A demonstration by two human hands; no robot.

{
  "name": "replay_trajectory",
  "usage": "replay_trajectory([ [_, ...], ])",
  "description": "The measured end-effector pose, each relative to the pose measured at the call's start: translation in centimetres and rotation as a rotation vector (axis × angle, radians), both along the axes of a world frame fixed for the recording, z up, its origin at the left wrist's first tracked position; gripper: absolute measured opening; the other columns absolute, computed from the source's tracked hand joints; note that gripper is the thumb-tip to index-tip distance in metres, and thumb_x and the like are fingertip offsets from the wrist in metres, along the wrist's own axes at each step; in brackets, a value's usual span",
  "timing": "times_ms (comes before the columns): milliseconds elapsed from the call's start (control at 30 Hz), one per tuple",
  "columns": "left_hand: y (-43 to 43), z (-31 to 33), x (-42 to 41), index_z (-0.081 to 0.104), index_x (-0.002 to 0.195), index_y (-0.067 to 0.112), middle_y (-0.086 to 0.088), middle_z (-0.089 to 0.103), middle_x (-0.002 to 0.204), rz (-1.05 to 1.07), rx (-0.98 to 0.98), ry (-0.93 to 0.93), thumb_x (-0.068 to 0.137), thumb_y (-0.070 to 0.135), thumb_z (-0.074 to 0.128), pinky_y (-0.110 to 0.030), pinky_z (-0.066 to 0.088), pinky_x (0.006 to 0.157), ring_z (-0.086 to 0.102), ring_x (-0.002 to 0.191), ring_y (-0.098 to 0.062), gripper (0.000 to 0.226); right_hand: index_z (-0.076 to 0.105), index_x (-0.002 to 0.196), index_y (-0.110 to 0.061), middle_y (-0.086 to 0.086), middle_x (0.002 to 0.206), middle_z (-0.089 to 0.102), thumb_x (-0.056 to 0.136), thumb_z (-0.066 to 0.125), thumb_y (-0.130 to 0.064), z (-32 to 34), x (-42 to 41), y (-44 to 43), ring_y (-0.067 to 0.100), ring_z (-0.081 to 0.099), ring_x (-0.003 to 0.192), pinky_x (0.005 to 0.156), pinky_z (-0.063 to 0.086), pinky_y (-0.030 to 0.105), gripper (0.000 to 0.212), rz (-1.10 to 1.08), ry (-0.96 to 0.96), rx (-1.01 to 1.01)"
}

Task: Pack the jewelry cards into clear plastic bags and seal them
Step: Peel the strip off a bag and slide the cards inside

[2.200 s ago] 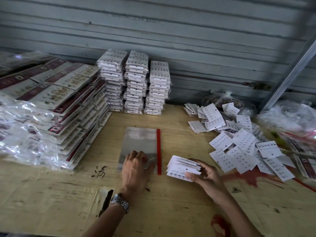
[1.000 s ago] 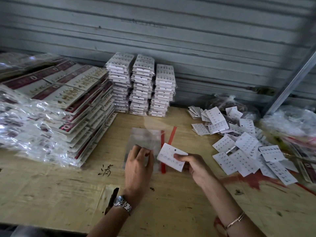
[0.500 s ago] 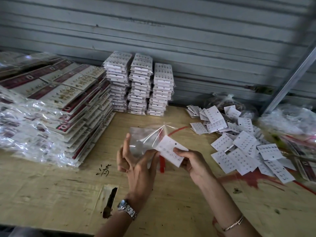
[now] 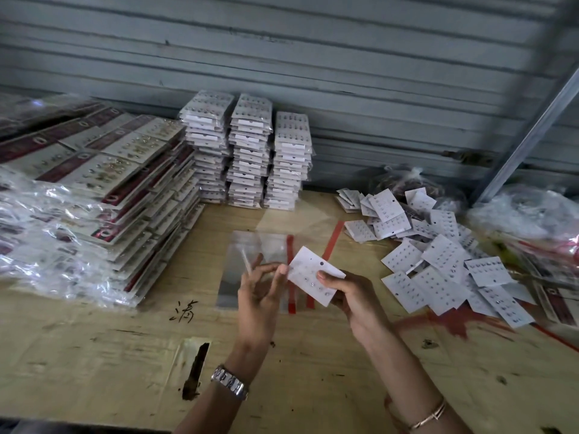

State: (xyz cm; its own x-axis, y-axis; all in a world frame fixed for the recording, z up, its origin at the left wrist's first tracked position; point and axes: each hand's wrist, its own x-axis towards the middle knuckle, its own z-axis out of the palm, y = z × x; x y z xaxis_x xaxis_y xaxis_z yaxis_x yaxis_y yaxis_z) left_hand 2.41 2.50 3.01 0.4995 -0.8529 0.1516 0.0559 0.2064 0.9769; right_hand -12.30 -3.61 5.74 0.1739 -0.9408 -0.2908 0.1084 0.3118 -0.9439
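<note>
My right hand [image 4: 351, 296] grips a small stack of white jewelry cards [image 4: 313, 274] studded with tiny earrings, tilted, above the table. My left hand [image 4: 258, 289] holds a clear plastic bag [image 4: 294, 227] by its mouth, lifted off the table; its red adhesive strip [image 4: 332, 239] hangs to the right. The card's left edge touches my left fingertips at the bag's opening. Beneath lies a pile of flat clear bags [image 4: 238, 270] with a red strip [image 4: 290, 277].
Loose white cards [image 4: 438, 261] are heaped at the right. Three stacks of bagged cards [image 4: 247, 151] stand against the shutter. Larger packed card bundles [image 4: 87, 189] fill the left. Crumpled plastic bags [image 4: 532, 211] lie far right. A wooden table [image 4: 94, 355] lies underneath.
My left hand lifted one clear bag off the pile and opened its mouth. My right hand raised the cards from the table and brought them to the bag's opening.
</note>
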Motion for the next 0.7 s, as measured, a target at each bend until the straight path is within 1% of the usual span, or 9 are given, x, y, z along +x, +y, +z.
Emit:
replay_trajectory([
  [67, 0.0, -0.2, -0.2, 0.054, 0.126, 0.024, 0.006, 0.053, 0.132, 0.021, -0.048, 0.13, 0.083, 0.026, 0.066, -0.027, 0.059, 0.078, 0.064, 0.109, -0.003, 0.044, 0.076, 0.09, -0.001, 0.013, 0.083, 0.075, 0.075, 0.077, -0.005, 0.1, 0.0, 0.2, 0.023, 0.07, 0.075, 0.064, 0.051, 0.029, 0.016, -0.005, -0.003, 0.013],
  [100, 0.0, -0.3, -0.3, 0.04, 0.138, 0.03, 0.007, 0.047, 0.137, 0.037, -0.075, 0.206, 0.082, 0.018, 0.068, -0.032, 0.059, 0.081, 0.06, 0.116, -0.005, 0.063, 0.076, 0.089, -0.001, 0.014, 0.083, 0.075, 0.074, 0.077, -0.005, 0.1, 0.0, 0.2, 0.023, 0.07, 0.074, 0.065, 0.052, 0.029, 0.016, -0.008, -0.005, 0.015],
  [167, 0.0, -0.1, -0.4, 0.014, 0.149, 0.044, -0.001, 0.046, 0.142, 0.088, -0.058, 0.384, 0.078, 0.0, 0.073, -0.041, 0.058, 0.087, 0.058, 0.122, -0.013, 0.102, 0.076, 0.089, 0.0, 0.016, 0.084, 0.075, 0.074, 0.078, -0.004, 0.1, 0.2, 0.3, 0.025, 0.071, 0.074, 0.068, 0.053, 0.033, 0.016, -0.013, -0.019, 0.016],
  [233, -0.3, 0.0, -0.4, 0.004, 0.152, 0.038, -0.014, 0.049, 0.141, 0.136, 0.009, 0.561, 0.067, -0.005, 0.079, -0.048, 0.055, 0.092, 0.06, 0.121, -0.023, 0.121, 0.075, 0.091, 0.003, 0.018, 0.087, 0.075, 0.074, 0.077, -0.003, 0.2, 0.3, 0.5, 0.026, 0.071, 0.076, 0.072, 0.054, 0.037, 0.017, -0.021, -0.041, 0.008],
  [300, -0.5, 0.3, -0.7, 0.013, 0.151, 0.022, -0.017, 0.059, 0.132, 0.104, 0.061, 0.695, 0.061, 0.005, 0.083, -0.048, 0.055, 0.094, 0.063, 0.116, -0.026, 0.116, 0.075, 0.091, 0.002, 0.018, 0.088, 0.075, 0.075, 0.076, -0.002, 0.2, 0.5, 0.6, 0.025, 0.071, 0.077, 0.07, 0.055, 0.034, 0.016, -0.022, -0.04, -0.017],
  [367, -0.4, 0.2, -0.9, 0.027, 0.148, 0.015, -0.013, 0.072, 0.114, -0.006, 0.113, 0.743, 0.065, 0.014, 0.079, -0.047, 0.051, 0.098, 0.066, 0.111, -0.027, 0.098, 0.075, 0.089, 0.0, 0.017, 0.087, 0.076, 0.076, 0.075, -0.001, 0.3, 0.6, 0.8, 0.022, 0.071, 0.075, 0.063, 0.054, 0.026, 0.013, -0.016, -0.04, -0.042],
  [433, -0.3, -0.1, -0.7, 0.042, 0.141, 0.013, -0.01, 0.075, 0.106, -0.102, 0.146, 0.713, 0.069, 0.019, 0.075, -0.041, 0.052, 0.092, 0.067, 0.106, -0.027, 0.08, 0.075, 0.091, 0.0, 0.018, 0.088, 0.075, 0.076, 0.075, -0.001, 0.5, 0.6, 0.8, 0.023, 0.071, 0.076, 0.061, 0.053, 0.025, 0.015, -0.011, -0.034, -0.045],
  [533, -0.2, -0.2, -0.3, 0.055, 0.133, 0.008, -0.014, 0.073, 0.11, -0.202, 0.163, 0.643, 0.075, 0.016, 0.073, -0.036, 0.055, 0.086, 0.069, 0.099, -0.025, 0.061, 0.074, 0.095, 0.002, 0.02, 0.091, 0.075, 0.077, 0.075, -0.001, 0.7, 0.5, 0.8, 0.026, 0.071, 0.079, 0.064, 0.054, 0.027, 0.018, -0.015, -0.038, -0.042],
  [700, 0.1, 0.2, -0.3, 0.061, 0.123, -0.002, -0.013, 0.074, 0.096, -0.288, 0.166, 0.516, 0.071, 0.014, 0.075, -0.026, 0.058, 0.064, 0.071, 0.078, -0.021, 0.056, 0.075, 0.092, -0.002, 0.017, 0.089, 0.076, 0.077, 0.076, -0.002, 1.2, 0.2, 1.0, 0.028, 0.073, 0.083, 0.067, 0.058, 0.027, 0.015, 0.009, 0.012, -0.103],
])
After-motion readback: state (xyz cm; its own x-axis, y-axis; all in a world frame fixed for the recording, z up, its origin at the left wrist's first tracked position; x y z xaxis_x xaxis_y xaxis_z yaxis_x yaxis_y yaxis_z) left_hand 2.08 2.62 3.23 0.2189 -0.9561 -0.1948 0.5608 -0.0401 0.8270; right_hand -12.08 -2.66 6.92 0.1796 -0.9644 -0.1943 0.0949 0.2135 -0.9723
